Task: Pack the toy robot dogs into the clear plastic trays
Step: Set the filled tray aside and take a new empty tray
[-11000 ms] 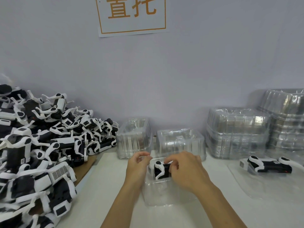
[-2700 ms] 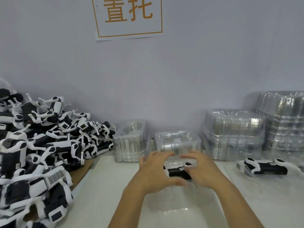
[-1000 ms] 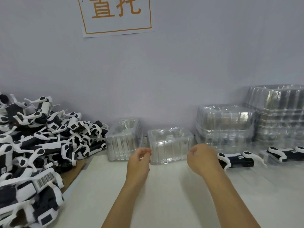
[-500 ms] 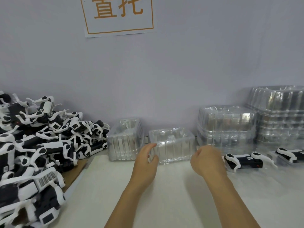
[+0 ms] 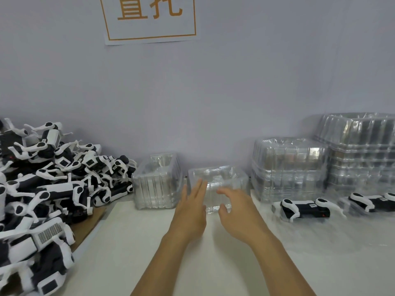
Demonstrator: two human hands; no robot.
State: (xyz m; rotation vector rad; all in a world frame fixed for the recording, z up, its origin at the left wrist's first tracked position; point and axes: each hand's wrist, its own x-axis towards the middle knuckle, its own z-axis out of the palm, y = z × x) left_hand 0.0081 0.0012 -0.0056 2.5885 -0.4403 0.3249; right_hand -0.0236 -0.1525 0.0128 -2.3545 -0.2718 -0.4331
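Toy robot dogs [image 5: 47, 189], black and white, lie heaped in a big tangled pile at nine o'clock on the pale worktop [image 5: 213, 263], partly resting on a brown cardboard sheet [image 5: 87, 227]. At three o'clock, against the grey wall [image 5: 235, 92], stand two tall stacks of clear plastic trays [image 5: 288, 167], the farther-right stack [image 5: 361, 150] higher than the other. High at twelve o'clock a white paper sign [image 5: 149, 18] with orange characters is stuck to the wall.

Two packed dogs sit in front of the tall stacks: one [image 5: 303, 207] at about three o'clock and another [image 5: 372, 199] beyond it at the frame edge, each lying in clear plastic.

At twelve o'clock, near the wall, two smaller tray piles stand side by side: the left pile [image 5: 156, 182] and the middle tray [image 5: 230, 178].

Both bare arms reach toward that middle tray. The left hand [image 5: 190, 212] has its fingers [image 5: 201, 186] straight and close together, tips at the tray's left front corner; whether they actually touch the plastic I cannot tell. The right hand [image 5: 237, 212] is spread and loosely curved in front of the tray's near wall, thumb low, gripping nothing.
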